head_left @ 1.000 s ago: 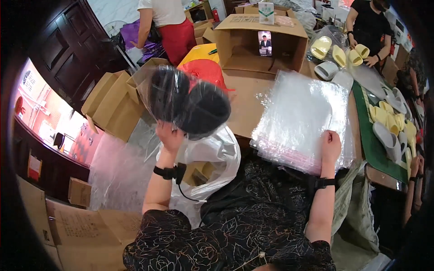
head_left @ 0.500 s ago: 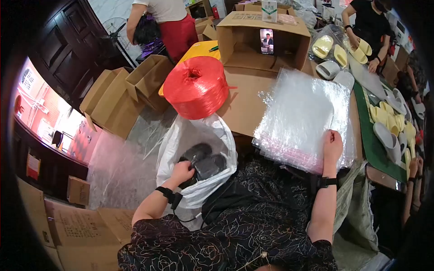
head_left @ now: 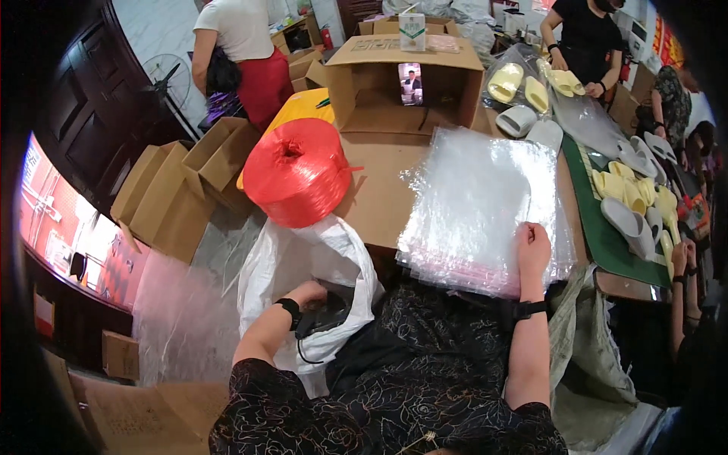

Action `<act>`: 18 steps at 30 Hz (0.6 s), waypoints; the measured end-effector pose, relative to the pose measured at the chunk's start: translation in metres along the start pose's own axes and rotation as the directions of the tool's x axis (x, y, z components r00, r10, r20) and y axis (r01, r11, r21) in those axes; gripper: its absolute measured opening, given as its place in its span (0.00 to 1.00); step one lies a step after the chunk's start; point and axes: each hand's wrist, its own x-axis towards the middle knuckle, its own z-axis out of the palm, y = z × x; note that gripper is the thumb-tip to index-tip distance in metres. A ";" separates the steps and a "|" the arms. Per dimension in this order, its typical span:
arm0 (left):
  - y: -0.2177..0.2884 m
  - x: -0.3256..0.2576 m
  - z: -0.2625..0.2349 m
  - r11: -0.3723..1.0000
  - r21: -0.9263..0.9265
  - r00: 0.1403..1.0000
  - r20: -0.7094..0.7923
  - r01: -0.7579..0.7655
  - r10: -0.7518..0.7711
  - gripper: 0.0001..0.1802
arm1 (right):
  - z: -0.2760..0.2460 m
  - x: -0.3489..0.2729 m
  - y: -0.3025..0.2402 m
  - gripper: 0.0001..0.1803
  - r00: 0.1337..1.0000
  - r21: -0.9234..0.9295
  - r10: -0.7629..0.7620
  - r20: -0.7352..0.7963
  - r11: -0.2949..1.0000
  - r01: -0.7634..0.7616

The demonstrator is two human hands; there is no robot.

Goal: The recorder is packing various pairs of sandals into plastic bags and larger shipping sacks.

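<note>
My left hand (head_left: 309, 293) reaches down inside a white woven sack (head_left: 359, 262) at my lap, its fingers mostly hidden. Against it lies a dark pair of slippers (head_left: 334, 309) in clear plastic, partly covered by the sack's wall. My right hand (head_left: 534, 247) rests with curled fingers on the right part of a stack of clear plastic bags (head_left: 474, 197). The bags have pinkish near edges and lie on the cardboard-covered table. Whether the right fingers pinch a bag is hidden.
A big red roll of plastic twine (head_left: 299, 174) stands behind the sack. Beyond it is an open carton (head_left: 364, 91) with a phone (head_left: 410, 83) in it. Yellow and grey slippers (head_left: 629, 220) lie on a green mat (head_left: 599, 235) at right. Co-workers (head_left: 584, 38) stand farther off.
The left hand has gone deeper into the sack along with the dark slippers, which show less now. My right hand stays on the bags. The whole view has shifted slightly.
</note>
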 end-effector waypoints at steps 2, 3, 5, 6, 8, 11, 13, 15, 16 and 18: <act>0.015 0.011 -0.012 0.994 0.083 0.994 -0.071 -0.071 0.077 0.12 | 0.001 -0.001 -0.002 0.12 1.000 0.048 0.016 0.011 0.999 -0.017; 0.019 0.013 -0.019 0.951 -0.294 0.989 -0.134 -0.098 0.060 0.13 | -0.002 -0.002 -0.009 0.12 0.998 0.065 0.047 0.030 0.997 -0.049; 0.030 0.022 -0.029 0.769 -0.623 0.983 -0.184 -0.141 0.031 0.14 | -0.001 -0.001 -0.007 0.12 0.999 0.054 0.040 0.026 0.998 -0.041; 0.038 0.025 -0.033 0.876 -0.467 0.933 -0.353 -0.118 -0.063 0.14 | 0.001 -0.002 -0.009 0.11 0.999 0.048 0.028 0.039 0.998 -0.030; 0.064 0.034 -0.032 0.989 -0.145 0.725 -0.677 0.040 -0.129 0.15 | 0.000 -0.002 -0.012 0.11 1.000 0.058 0.011 0.012 0.998 -0.012; 0.074 0.035 0.016 0.958 -0.062 0.721 -0.646 0.278 -0.251 0.17 | -0.002 -0.004 -0.012 0.11 1.000 0.083 0.022 -0.010 0.996 -0.021; 0.064 0.034 0.046 0.952 0.152 0.913 -0.357 0.264 -0.196 0.24 | -0.006 -0.003 -0.012 0.11 0.997 0.065 0.074 0.020 0.995 -0.075; 0.059 0.022 0.066 0.957 0.233 0.977 -0.163 0.174 -0.138 0.46 | -0.003 0.000 -0.002 0.10 0.998 0.046 0.055 -0.005 0.997 -0.055; 0.040 0.021 0.069 0.950 0.210 0.973 -0.042 0.231 -0.228 0.49 | 0.002 -0.002 -0.010 0.10 1.000 0.061 0.020 0.010 0.998 -0.021; 0.041 0.009 0.063 0.945 0.269 0.970 0.103 0.188 -0.222 0.43 | -0.002 -0.003 -0.009 0.09 1.000 0.034 0.004 -0.010 0.999 -0.003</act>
